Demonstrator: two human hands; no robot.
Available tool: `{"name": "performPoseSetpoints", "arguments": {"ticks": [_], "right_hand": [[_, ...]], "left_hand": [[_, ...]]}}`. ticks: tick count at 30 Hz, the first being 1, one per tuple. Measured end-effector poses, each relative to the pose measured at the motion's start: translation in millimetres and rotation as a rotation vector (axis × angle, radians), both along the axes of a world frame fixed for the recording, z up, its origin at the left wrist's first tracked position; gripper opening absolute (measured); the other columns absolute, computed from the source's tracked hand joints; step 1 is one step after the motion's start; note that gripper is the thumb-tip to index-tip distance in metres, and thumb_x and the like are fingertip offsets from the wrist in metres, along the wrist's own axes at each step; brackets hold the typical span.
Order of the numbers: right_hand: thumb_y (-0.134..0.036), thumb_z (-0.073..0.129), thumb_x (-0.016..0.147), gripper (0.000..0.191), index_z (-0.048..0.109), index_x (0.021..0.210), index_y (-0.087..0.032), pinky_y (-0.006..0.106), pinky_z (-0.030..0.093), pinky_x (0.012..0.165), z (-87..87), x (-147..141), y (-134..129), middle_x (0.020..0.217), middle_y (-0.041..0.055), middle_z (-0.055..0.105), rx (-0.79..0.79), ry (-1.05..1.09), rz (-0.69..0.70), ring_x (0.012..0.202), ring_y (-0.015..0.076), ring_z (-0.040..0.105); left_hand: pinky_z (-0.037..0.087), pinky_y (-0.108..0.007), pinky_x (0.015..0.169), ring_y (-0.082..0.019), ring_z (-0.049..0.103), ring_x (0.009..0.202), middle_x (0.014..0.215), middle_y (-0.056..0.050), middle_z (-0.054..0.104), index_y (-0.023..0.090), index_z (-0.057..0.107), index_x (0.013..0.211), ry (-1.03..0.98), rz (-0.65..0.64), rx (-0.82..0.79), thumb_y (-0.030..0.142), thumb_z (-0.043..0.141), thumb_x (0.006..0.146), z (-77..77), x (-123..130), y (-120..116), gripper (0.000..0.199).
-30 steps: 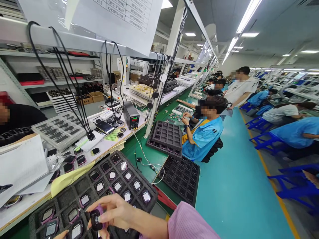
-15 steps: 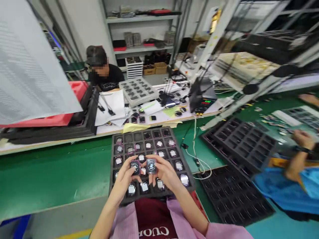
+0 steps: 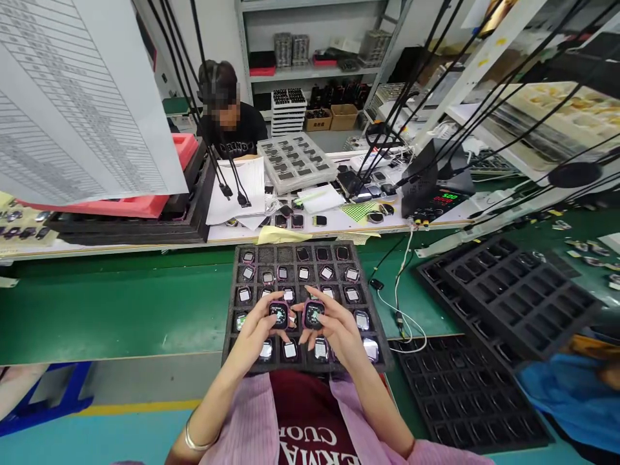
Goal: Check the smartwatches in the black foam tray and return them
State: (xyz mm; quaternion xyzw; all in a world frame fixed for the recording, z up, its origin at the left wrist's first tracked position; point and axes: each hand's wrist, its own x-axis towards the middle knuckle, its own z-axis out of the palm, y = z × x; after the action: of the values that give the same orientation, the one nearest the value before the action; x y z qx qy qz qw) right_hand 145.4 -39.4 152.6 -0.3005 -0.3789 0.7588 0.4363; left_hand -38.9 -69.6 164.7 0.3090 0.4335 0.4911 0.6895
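In my left hand (image 3: 256,330) is a square smartwatch (image 3: 279,315) with a lit dial, held between thumb and fingers. My right hand (image 3: 340,332) grips a second smartwatch (image 3: 314,314) the same way, its screen lit too and its case edge purplish. The two watches are side by side, faces up, a small gap between them. Beneath both hands lies a black foam tray (image 3: 232,294) with many square pockets. Most pockets in view hold strapless watch cases, many with a pale square on top; my hands cover some of the middle pockets.
Black trays (image 3: 472,394) lie on the green bench at right, beside a white cable (image 3: 411,320). Behind stands a shelf with a power supply (image 3: 436,194), papers (image 3: 237,190) and a clear tray (image 3: 295,161). A person (image 3: 232,116) sits beyond; a blue sleeve (image 3: 576,394) is at right.
The view has shifted, so the background sits further right. Both watches are now turned with their lit dials plainer to see, and the right-hand one shows its purplish edge. Both hands keep their hold.
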Motion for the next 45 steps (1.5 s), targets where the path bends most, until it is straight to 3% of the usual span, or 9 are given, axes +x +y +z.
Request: {"name": "performPoseSetpoints", "arguments": {"ticks": [7, 10, 13, 18, 27, 36, 45], "right_hand": [[-0.022, 0.058, 0.087, 0.047, 0.052, 0.133, -0.027, 0.026, 0.053, 0.045, -2.0, 0.7, -0.9, 0.113, 0.0124, 0.069, 0.005, 0.005, -0.004, 0.06, 0.0186, 0.07], [-0.022, 0.06, 0.086, 0.048, 0.052, 0.134, -0.027, 0.028, 0.055, 0.05, -0.6, 1.2, -0.3, 0.118, 0.0128, 0.067, -0.004, 0.028, 0.015, 0.068, 0.02, 0.071], [-0.024, 0.061, 0.087, 0.047, 0.053, 0.133, -0.027, 0.03, 0.056, 0.053, -0.2, 0.2, 0.1, 0.119, 0.0126, 0.066, -0.019, 0.064, 0.041, 0.073, 0.0219, 0.071], [-0.027, 0.069, 0.082, 0.04, 0.062, 0.122, -0.024, 0.028, 0.054, 0.049, -4.7, -5.3, -1.5, 0.1, 0.008, 0.071, -0.008, 0.073, 0.029, 0.058, 0.0157, 0.067], [-0.031, 0.066, 0.085, 0.04, 0.06, 0.124, -0.023, 0.024, 0.051, 0.044, -3.7, -3.3, -2.1, 0.107, 0.0104, 0.068, -0.033, 0.103, 0.082, 0.056, 0.0137, 0.065], [-0.031, 0.068, 0.082, 0.04, 0.063, 0.121, -0.022, 0.025, 0.05, 0.041, -11.5, -3.2, -2.1, 0.1, 0.0096, 0.07, -0.058, 0.093, 0.059, 0.049, 0.013, 0.062], [-0.032, 0.068, 0.082, 0.038, 0.065, 0.119, -0.024, 0.027, 0.05, 0.042, -8.2, -2.3, -2.6, 0.099, 0.0087, 0.07, -0.069, 0.081, 0.055, 0.048, 0.0129, 0.061]], "left_hand": [[0.054, -0.029, 0.064, -0.02, 0.061, 0.085, 0.095, -0.006, 0.061, 0.021, 0.048, 0.124, 0.054, -0.02, 0.038, 0.024, 0.052, 0.084, -4.1, 0.5, 0.8, 0.041], [0.051, -0.026, 0.063, -0.017, 0.059, 0.081, 0.093, -0.003, 0.058, 0.022, 0.047, 0.123, 0.22, 0.0, 0.091, 0.021, 0.061, 0.079, -3.9, 3.0, 0.5, 0.047], [0.048, -0.026, 0.072, -0.015, 0.056, 0.084, 0.098, -0.002, 0.057, 0.022, 0.05, 0.117, 0.421, 0.045, 0.15, 0.018, 0.063, 0.076, -5.4, 6.8, 0.1, 0.044], [0.042, -0.027, 0.076, -0.014, 0.053, 0.078, 0.085, 0.001, 0.057, 0.019, 0.054, 0.1, 0.6, 0.026, 0.178, 0.012, 0.056, 0.075, -7.8, 11.1, 0.4, 0.026], [0.042, -0.025, 0.067, -0.014, 0.052, 0.071, 0.084, 0.001, 0.056, 0.02, 0.052, 0.107, 0.587, 0.021, 0.171, 0.016, 0.057, 0.077, -2.3, 11.8, -3.4, 0.031], [0.043, -0.031, 0.088, -0.018, 0.058, 0.093, 0.1, -0.003, 0.063, 0.02, 0.053, 0.111, 0.641, 0.002, 0.219, 0.013, 0.054, 0.077, -2.5, 12.3, -2.7, 0.035], [0.043, -0.033, 0.091, -0.019, 0.059, 0.097, 0.102, -0.004, 0.063, 0.02, 0.054, 0.11, 0.645, 0.032, 0.219, 0.013, 0.054, 0.076, 2.2, 10.2, -2.3, 0.035]]}}
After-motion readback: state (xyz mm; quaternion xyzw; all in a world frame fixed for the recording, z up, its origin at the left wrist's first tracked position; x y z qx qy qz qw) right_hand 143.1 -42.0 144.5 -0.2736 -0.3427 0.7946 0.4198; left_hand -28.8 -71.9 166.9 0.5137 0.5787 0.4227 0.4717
